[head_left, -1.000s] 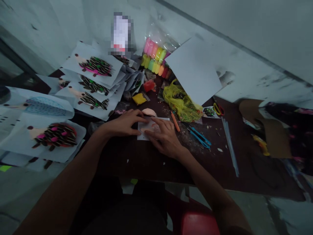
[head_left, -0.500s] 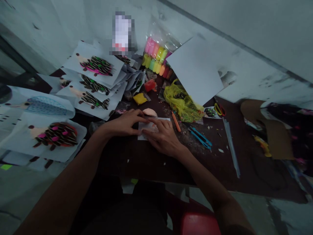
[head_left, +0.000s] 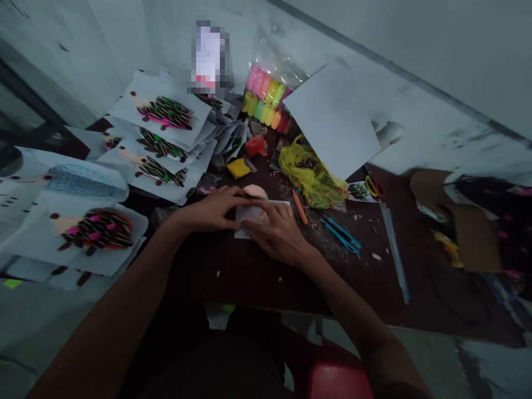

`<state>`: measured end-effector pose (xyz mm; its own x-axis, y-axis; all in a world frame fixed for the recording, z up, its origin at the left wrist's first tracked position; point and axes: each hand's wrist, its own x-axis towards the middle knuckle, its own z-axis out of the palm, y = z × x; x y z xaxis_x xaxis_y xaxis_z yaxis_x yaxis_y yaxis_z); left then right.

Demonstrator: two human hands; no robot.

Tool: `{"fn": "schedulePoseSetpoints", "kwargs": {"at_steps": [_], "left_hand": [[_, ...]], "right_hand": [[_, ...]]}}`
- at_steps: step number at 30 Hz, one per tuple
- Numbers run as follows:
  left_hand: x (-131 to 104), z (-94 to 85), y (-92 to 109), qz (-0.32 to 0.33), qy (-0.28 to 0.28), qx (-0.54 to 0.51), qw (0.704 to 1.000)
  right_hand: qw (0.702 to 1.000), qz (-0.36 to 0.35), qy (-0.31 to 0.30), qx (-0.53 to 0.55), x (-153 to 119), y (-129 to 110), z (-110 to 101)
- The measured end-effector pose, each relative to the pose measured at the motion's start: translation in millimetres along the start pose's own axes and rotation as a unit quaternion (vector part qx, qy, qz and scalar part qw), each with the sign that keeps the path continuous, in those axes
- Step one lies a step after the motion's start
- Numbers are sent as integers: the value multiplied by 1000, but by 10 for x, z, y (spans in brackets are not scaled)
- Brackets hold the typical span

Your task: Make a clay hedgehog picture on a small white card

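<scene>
A small white sheet of paper [head_left: 241, 213] with some orange marks lies on the dark table under my fingers. My left hand [head_left: 211, 209] rests at its left side, thumb and fingers spread apart. Across the sheet lies my right hand [head_left: 277, 228], fingers stretched out and pressing on the paper; what may be beneath its fingertips is hidden. Just behind the sheet sits a lump of pale peach clay [head_left: 255, 192]. An orange stick-like tool [head_left: 300, 207] and blue thread snips [head_left: 341, 235] lie to the right of my right hand.
Papers with clay hedgehogs [head_left: 164, 111] are piled at the left. Behind are yellow clay [head_left: 238, 168], red clay [head_left: 255, 145], a bag of coloured clay [head_left: 266, 97] and a yellow plastic bag [head_left: 310, 177]. Scissors [head_left: 374, 187] and clear sticks [head_left: 394, 252] lie at the right.
Both hands stay in nearly the same place on the paper. The view has shifted very slightly; nothing else has visibly moved.
</scene>
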<state>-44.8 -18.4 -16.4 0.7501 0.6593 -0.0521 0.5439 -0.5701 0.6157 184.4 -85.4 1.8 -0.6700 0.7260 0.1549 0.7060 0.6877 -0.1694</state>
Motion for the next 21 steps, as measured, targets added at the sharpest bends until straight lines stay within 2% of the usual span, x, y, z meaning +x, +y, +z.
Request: {"fn": "schedulePoseSetpoints", "kwargs": {"at_steps": [7, 14, 21], "left_hand": [[0, 4, -5, -1, -2, -5, 1000], [7, -3, -2, 0, -2, 0, 1000], [14, 2, -5, 0, -2, 5, 1000]], "right_hand": [[1000, -5, -12, -8, 17, -28, 49], [999, 29, 15, 12, 27, -43, 41], [1000, 23, 2, 6, 63, -55, 60]]}}
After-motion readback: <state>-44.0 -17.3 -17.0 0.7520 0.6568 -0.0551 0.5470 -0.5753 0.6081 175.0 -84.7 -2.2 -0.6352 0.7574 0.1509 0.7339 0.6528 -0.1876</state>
